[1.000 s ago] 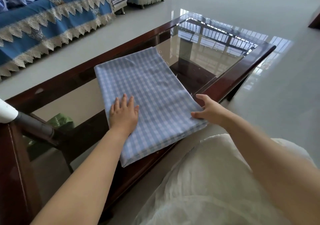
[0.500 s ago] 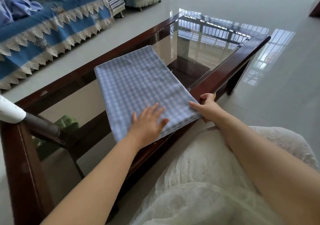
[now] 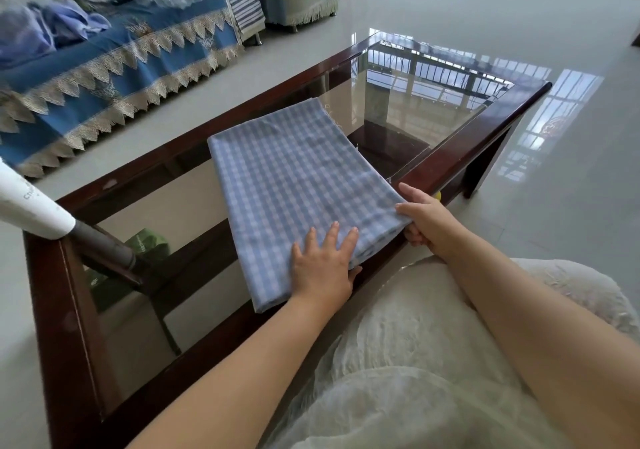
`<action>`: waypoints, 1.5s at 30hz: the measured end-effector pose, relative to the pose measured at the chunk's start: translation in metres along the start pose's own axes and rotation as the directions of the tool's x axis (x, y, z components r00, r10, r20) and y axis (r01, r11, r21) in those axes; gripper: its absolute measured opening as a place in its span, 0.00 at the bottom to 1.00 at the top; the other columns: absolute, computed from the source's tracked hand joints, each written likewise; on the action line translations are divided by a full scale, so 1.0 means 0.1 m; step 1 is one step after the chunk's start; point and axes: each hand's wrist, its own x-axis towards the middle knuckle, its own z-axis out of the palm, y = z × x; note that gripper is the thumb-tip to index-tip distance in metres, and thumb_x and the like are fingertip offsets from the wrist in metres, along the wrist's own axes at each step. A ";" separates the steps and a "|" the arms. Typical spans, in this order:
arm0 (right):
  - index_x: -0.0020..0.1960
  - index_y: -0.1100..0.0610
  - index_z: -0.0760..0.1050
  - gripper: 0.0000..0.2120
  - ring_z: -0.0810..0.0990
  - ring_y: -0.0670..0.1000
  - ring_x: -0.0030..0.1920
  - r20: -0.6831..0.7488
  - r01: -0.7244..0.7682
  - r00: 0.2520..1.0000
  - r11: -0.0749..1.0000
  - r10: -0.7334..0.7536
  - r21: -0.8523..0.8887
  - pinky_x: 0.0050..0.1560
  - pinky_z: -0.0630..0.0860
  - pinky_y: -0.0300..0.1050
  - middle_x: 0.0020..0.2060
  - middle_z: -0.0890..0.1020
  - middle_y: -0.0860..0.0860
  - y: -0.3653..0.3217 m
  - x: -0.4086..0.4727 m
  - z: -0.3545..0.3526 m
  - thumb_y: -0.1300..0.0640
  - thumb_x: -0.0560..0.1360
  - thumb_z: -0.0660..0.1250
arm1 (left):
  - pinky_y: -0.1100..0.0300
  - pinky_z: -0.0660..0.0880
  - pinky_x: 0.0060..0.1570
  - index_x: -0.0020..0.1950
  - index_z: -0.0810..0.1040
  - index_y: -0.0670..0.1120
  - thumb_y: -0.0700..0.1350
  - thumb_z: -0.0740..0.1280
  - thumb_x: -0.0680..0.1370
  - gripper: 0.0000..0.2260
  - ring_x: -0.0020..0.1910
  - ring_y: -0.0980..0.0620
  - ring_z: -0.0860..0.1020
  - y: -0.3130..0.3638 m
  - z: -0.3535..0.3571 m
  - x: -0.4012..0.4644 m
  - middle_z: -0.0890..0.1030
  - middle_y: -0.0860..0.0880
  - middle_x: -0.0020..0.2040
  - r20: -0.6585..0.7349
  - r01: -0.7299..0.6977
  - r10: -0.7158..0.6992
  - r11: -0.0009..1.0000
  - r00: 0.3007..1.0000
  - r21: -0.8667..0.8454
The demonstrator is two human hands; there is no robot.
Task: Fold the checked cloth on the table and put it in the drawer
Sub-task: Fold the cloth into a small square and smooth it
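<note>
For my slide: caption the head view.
Left hand flattens folded checked cloth; right hand grips its corner.

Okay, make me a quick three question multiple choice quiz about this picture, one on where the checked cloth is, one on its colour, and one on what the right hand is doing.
1. Where does the checked cloth lie?
A. on the glass table
B. on the floor
C. on the sofa

2. What colours is the cloth?
A. red and black
B. light blue and white
C. green and yellow

3. What is the right hand doing?
A. hanging idle
B. gripping the cloth's near corner
C. holding a cup

Answers: 1 A, the cloth rests folded on the glass top, its near edge over the frame. 2 B, its checks are pale blue and white. 3 B, thumb above and fingers below the corner, while the left hand presses flat on top.
</note>
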 end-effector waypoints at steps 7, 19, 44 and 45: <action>0.75 0.42 0.51 0.32 0.78 0.56 0.49 -0.071 0.159 0.963 0.765 -0.259 -0.624 0.45 0.73 0.46 0.52 0.77 0.56 -0.22 0.06 -0.30 0.64 0.77 0.55 | 0.45 0.66 0.66 0.76 0.50 0.60 0.45 0.52 0.82 0.25 0.74 0.41 0.61 -0.17 -0.29 0.00 0.58 0.54 0.77 0.109 -0.014 0.031 0.988 0.994 -0.155; 0.76 0.44 0.53 0.35 0.57 0.48 0.75 0.825 0.756 0.489 -0.335 -0.283 -0.563 0.74 0.52 0.45 0.74 0.61 0.45 -0.06 0.17 0.16 0.56 0.74 0.65 | 0.53 0.61 0.71 0.73 0.53 0.69 0.55 0.55 0.82 0.22 0.75 0.56 0.58 -0.82 -0.57 -0.47 0.57 0.64 0.76 0.342 -0.154 0.225 0.963 0.912 -0.222; 0.31 0.49 0.70 0.18 0.73 0.51 0.35 0.165 0.409 0.903 0.673 -0.398 -0.617 0.39 0.68 0.44 0.30 0.76 0.47 -0.18 0.19 0.55 0.48 0.79 0.59 | 0.54 0.75 0.48 0.55 0.81 0.48 0.52 0.70 0.74 0.13 0.50 0.44 0.82 -2.17 -0.02 -0.45 0.84 0.45 0.50 -0.182 0.120 -0.296 0.767 0.938 -0.631; 0.33 0.50 0.73 0.17 0.74 0.52 0.38 0.136 0.391 0.910 0.701 -0.392 -0.597 0.42 0.70 0.45 0.33 0.78 0.48 -0.18 0.21 0.57 0.47 0.79 0.59 | 0.56 0.73 0.40 0.49 0.82 0.41 0.54 0.66 0.76 0.16 0.43 0.41 0.82 -2.13 -0.01 -0.42 0.84 0.41 0.43 -0.346 0.069 -0.275 0.860 0.897 -0.506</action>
